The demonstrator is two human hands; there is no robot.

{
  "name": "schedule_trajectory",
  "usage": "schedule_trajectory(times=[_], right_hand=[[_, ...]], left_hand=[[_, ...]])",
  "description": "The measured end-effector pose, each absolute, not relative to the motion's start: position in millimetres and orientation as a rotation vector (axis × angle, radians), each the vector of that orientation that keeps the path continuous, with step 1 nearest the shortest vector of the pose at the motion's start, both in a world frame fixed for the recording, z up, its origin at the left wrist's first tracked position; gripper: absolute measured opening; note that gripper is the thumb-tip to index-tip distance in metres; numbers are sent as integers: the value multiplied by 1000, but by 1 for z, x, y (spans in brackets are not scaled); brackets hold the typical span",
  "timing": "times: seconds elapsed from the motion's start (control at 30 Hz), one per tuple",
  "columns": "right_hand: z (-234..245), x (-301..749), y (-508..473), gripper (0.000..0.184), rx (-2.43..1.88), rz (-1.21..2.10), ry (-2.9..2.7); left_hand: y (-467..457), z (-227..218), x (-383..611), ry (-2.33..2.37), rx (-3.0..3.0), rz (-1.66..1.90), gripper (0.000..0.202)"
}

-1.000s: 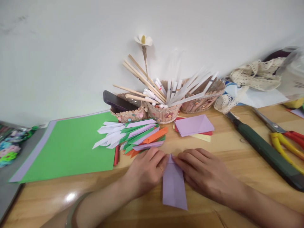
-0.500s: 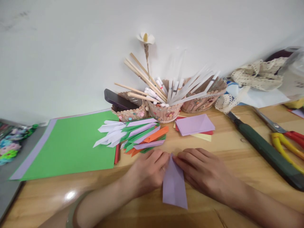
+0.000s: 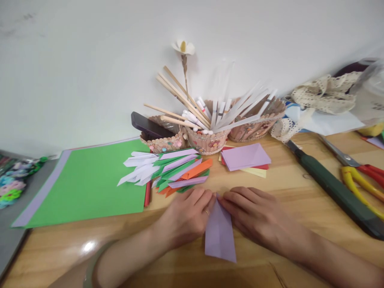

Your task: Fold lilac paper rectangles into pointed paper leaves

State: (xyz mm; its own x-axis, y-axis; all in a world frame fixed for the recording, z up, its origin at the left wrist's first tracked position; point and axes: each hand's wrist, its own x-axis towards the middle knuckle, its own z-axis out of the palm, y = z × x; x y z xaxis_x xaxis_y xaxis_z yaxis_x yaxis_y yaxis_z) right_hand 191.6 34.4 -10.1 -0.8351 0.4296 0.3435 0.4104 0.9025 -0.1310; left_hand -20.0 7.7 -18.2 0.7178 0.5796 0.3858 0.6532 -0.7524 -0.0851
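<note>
Change: both hands are staying at the paper's tip, as a second ago; the paper is sitting almost where it was.
Paper: the lilac paper (image 3: pixel 220 236) is lying flat on the desk (image 3: pixel 300 200), between the two wrists.
Axis: its long axis is running straight away from the person; the folded point is facing away, toward the strips (image 3: pixel 171 170), and the square end is facing the person.
Left hand (image 3: pixel 186 216): fingers drawn together, pressing the left flap beside the point.
Right hand (image 3: pixel 255 216): fingers together, pressing the right flap.
Around: a green sheet (image 3: pixel 90 184) is lying to the left.
</note>
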Motion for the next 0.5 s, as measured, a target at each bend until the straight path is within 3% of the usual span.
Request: schedule_trajectory(times=[0.5], right_hand=[[-6,190,38,23,-597,132,-2682]], left_hand=[[9,-13,-21,-940,-2732,-383,28]])
